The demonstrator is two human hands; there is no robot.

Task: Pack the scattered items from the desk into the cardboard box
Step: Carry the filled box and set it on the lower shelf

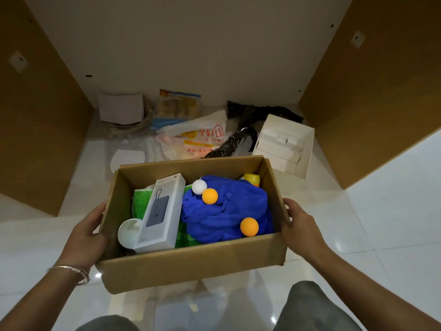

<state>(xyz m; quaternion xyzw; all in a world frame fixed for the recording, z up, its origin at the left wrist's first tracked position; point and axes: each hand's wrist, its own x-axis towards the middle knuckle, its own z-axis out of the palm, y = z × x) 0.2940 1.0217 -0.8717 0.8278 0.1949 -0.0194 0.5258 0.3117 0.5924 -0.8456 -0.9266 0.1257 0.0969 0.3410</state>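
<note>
Cardboard box (191, 266), rectangular, between both hands (83, 237).

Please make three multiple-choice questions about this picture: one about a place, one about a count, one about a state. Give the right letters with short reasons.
1. Where does the white ball lie?
A. on the floor
B. in the cardboard box
C. in the white carton

2. How many orange balls are in the box?
A. one
B. two
C. four

3. How is the box held?
A. by both hands
B. by one hand
C. by no hand

Answers: 1 B, it rests by the blue cloth. 2 B, one upper, one lower. 3 A, left hand and right hand grip its sides.
</note>
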